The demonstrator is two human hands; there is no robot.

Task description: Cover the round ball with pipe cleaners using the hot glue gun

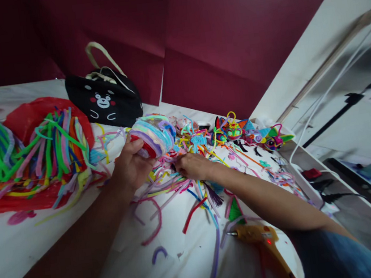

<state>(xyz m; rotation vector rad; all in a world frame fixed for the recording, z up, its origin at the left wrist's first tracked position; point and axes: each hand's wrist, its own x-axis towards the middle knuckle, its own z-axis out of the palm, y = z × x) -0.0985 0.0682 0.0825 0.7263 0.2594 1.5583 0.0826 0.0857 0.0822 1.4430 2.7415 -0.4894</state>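
My left hand [131,163] grips a rounded craft piece [156,136] wrapped in bands of purple, turquoise, white and red pipe cleaners, holding it tilted above the table. Lower and to the right, my right hand [192,166] reaches into a heap of loose pipe cleaners [168,181], its fingers curled together. Whatever is between those fingers is hidden. A dark purple tassel [214,194] and a green triangular piece [235,209] lie just below the right hand. Nearer to me rests an orange glue gun [254,233] with a red light on.
Bundles of coloured pipe cleaners [54,146] lie on a red plastic bag [36,110] at left. Behind stands a black bag [106,101] with a bear face. Several finished colourful figures [233,131] line the back right. A power strip [307,182] with cables runs along the right edge.
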